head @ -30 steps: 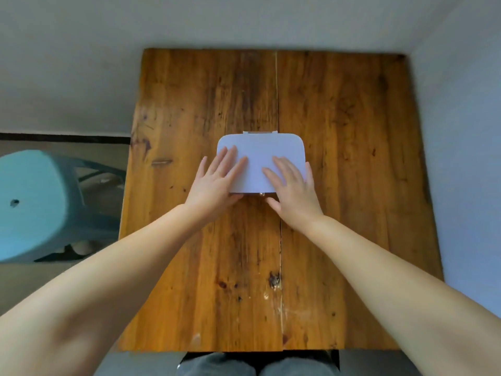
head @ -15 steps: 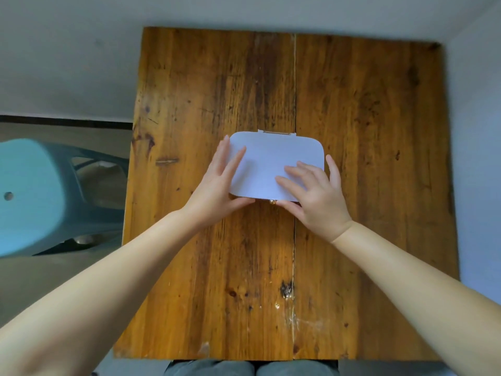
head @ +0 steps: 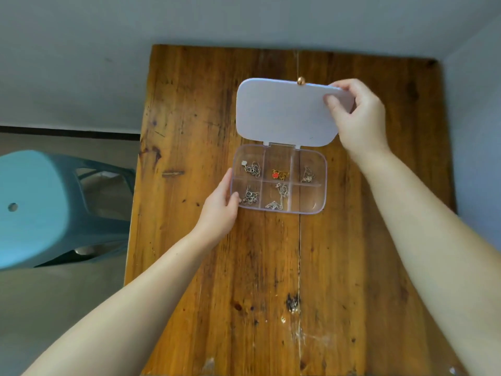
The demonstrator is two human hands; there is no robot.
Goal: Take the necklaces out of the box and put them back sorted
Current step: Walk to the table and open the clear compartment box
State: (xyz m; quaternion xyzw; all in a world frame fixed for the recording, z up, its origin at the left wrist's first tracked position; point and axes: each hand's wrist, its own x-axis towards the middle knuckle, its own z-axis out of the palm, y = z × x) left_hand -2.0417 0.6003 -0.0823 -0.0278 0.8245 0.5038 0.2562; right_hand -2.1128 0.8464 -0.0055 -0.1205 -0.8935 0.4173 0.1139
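A clear plastic box [head: 322, 183] with six compartments lies open mid-table. Its pale lid [head: 282, 112] is swung back toward the far side, a gold knob [head: 301, 81] on its far edge. My right hand [head: 357, 118] pinches the lid's right corner. My left hand [head: 219, 204] grips the box's left edge. Silver necklaces lie in the far-left [head: 252, 168], near-left [head: 250, 196] and near-middle [head: 279, 198] compartments. A gold chain with a red pendant [head: 279, 175] sits in the far-middle one, a darker chain [head: 307, 175] far right. The near-right compartment holds nothing.
The wooden table [head: 271, 267] has a seam running down its middle. A teal plastic stool [head: 40, 207] stands on the floor to the left. Pale walls border the table at the back and right.
The box was closed with both hands flat on its lid. Now the lid is swung open away from me, my right hand holding it and my left hand holding the base.
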